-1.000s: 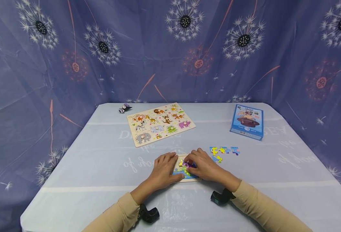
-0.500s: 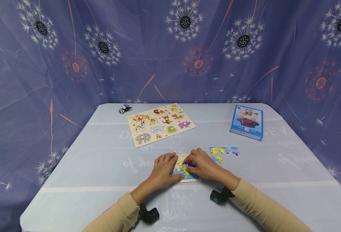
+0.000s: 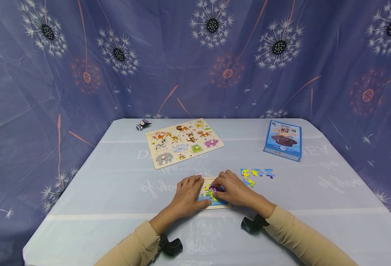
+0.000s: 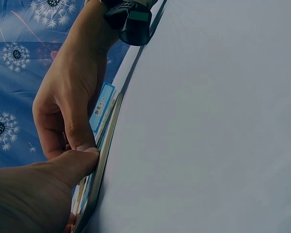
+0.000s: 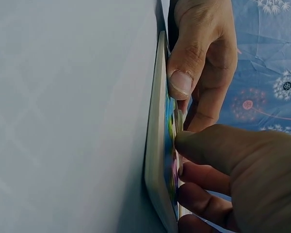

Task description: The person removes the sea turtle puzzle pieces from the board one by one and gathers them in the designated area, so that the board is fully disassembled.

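A small wooden jigsaw board (image 3: 219,207) lies on the table in the head view, partly filled with blue, yellow, green and purple pieces. My left hand (image 3: 187,195) holds its left side, the thumb on the front part and the fingertips along the far left corner. Over the board's right half, my right hand (image 3: 233,190) pinches a puzzle piece (image 5: 180,119) between thumb and fingers, close over the picture. Much of that piece is hidden by the fingers. Several loose puzzle pieces (image 3: 249,182) lie right of the board, beyond the right hand.
An animal peg puzzle board (image 3: 169,148) sits farther back, left of centre. At the back right lies a blue box (image 3: 283,140). A small dark figurine (image 3: 143,124) is near the table's far left corner. A dandelion-patterned curtain (image 3: 169,55) hangs behind the table.
The right fingers and the piece under them have shifted very slightly over the board. The left hand and the loose pieces have stayed where they were.
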Tool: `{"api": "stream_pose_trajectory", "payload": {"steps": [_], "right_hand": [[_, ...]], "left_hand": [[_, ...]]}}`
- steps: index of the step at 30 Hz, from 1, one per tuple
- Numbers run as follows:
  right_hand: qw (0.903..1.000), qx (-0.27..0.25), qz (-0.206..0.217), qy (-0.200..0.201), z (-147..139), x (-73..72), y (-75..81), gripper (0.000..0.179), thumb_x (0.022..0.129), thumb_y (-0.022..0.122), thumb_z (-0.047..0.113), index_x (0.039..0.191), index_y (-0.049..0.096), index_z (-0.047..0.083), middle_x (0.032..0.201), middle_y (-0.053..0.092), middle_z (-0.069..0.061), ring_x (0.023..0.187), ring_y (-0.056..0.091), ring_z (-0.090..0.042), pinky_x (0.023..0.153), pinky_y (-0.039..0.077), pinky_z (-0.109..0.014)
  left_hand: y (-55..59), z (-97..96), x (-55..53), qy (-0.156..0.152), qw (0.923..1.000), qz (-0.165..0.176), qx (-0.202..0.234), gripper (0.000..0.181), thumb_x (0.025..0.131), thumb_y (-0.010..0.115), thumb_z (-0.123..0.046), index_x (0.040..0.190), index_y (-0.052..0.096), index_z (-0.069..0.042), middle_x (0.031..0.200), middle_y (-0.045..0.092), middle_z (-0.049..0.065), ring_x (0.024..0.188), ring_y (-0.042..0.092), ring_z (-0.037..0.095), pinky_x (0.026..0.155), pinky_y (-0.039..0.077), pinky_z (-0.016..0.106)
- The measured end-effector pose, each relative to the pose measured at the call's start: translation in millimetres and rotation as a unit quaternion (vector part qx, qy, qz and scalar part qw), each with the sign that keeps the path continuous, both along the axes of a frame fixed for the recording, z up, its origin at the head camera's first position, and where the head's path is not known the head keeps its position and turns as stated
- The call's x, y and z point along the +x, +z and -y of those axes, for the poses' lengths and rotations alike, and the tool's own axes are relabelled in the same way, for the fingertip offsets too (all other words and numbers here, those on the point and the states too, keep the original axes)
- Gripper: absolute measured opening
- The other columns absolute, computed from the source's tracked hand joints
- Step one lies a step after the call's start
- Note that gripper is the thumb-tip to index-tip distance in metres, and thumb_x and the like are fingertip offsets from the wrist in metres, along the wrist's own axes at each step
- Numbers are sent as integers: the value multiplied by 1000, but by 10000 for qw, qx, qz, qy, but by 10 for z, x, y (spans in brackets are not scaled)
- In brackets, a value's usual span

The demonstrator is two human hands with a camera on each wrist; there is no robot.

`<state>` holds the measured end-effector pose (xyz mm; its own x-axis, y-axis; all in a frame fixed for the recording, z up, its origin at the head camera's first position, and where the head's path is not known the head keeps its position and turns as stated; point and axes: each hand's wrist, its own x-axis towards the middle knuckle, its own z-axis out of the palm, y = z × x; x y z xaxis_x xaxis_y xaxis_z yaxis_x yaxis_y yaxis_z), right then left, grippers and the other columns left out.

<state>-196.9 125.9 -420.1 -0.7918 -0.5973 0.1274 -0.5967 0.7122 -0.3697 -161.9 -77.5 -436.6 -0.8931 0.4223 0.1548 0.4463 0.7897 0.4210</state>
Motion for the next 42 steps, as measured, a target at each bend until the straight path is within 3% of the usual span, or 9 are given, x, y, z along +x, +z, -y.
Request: {"api": "stream_pose_trajectory", "payload": {"steps": [15,28,42], "right_hand": [[9992,-131,-225,-310,-187,27,62,25,79,74,28,102,70,19,89,58,7,85,42,-9,74,38,-29],[9948,-283,-236,-952,-716,30,171,27,80,73,25,105,69,16,92,60,3,88,46,-15,72,38,-30],[9914,-163,-401,-1239,-1246,-12,94,27,78,74,17,104,69,10,89,60,0,86,46,-16,74,39,-34]], "left_hand": [[2,14,6,-50,9999,47,124,72,82,64,-49,137,47,-6,144,42,11,133,36,32,103,25,54],[4,15,7,-28,9997,117,235,74,81,65,-48,138,46,-5,145,41,11,133,35,32,104,24,53],[8,11,4,-22,9997,102,215,75,81,65,-49,138,46,-4,145,41,11,133,35,31,105,24,53]]}}
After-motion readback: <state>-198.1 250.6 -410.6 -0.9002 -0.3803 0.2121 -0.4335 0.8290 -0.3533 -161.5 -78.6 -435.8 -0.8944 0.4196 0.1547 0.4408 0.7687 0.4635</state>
